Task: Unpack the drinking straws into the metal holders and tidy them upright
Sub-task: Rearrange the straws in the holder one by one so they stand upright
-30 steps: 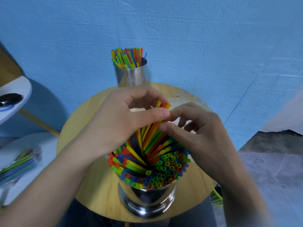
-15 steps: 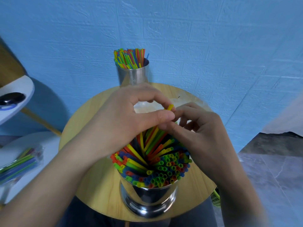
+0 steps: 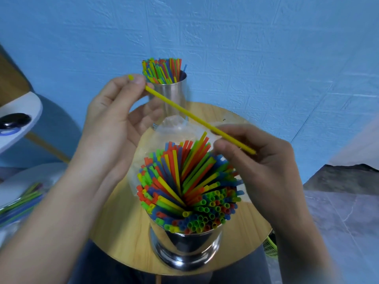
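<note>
At the far left edge a white curved surface carries a dark object. Nearer, on a pale surface, lies a clear bag of straws, partly blurred. The left hand is raised above the round wooden table, thumb and fingertips pinching the far-left end of a single yellow straw. That straw slants down to the right through the air, crossing in front of the far metal holder. The far metal holder stands at the table's far edge against the blue wall, with its far straws standing roughly upright. Just near of it a crumpled clear wrapper lies on the table. The near metal holder stands at the table's near edge, packed with the near straws. Many of these lean and fan out, while those at the near right stand upright. The right hand hovers just right of this bundle, its fingers curled, holding the yellow straw's lower right end between thumb and forefinger. Under the table's right rim a green basket peeks out above grey floor.
</note>
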`<action>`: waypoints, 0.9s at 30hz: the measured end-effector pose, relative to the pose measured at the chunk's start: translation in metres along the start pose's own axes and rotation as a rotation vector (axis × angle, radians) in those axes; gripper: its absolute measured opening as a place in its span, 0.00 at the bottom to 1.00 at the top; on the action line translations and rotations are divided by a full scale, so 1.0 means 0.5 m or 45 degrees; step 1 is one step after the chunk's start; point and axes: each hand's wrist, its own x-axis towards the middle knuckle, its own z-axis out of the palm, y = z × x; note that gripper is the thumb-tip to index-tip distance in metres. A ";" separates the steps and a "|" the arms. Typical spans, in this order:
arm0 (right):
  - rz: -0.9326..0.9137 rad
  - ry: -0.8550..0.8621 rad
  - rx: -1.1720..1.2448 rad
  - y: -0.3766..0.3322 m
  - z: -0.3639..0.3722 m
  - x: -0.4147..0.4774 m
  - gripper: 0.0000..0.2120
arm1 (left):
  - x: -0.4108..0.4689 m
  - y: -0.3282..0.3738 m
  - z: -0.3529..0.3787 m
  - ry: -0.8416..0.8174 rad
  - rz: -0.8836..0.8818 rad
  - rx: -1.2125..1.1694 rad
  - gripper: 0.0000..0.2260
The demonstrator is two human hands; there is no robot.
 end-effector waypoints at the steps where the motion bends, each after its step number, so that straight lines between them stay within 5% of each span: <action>1: -0.019 0.058 0.077 -0.002 -0.002 0.001 0.07 | -0.002 -0.004 -0.003 -0.025 -0.044 0.077 0.02; 9: -0.141 0.435 0.301 0.002 -0.018 0.009 0.08 | -0.012 -0.011 -0.023 -0.490 -0.159 0.977 0.12; 13: -0.124 0.338 0.075 0.012 -0.018 0.008 0.11 | -0.021 -0.013 -0.013 -0.693 -0.253 1.238 0.14; 17: -0.059 0.037 -0.280 0.024 -0.002 0.006 0.09 | -0.017 -0.018 -0.008 -0.714 -0.227 1.247 0.08; 20: 0.006 0.024 -0.231 0.020 -0.003 0.005 0.05 | -0.009 -0.023 -0.014 -0.672 -0.177 1.350 0.06; 24: 0.001 0.094 -0.196 0.016 -0.008 0.006 0.23 | -0.003 -0.024 -0.018 -0.593 -0.097 1.574 0.11; 27: -0.009 0.055 -0.290 0.021 -0.009 0.003 0.13 | -0.006 -0.022 -0.019 -0.570 -0.068 1.626 0.10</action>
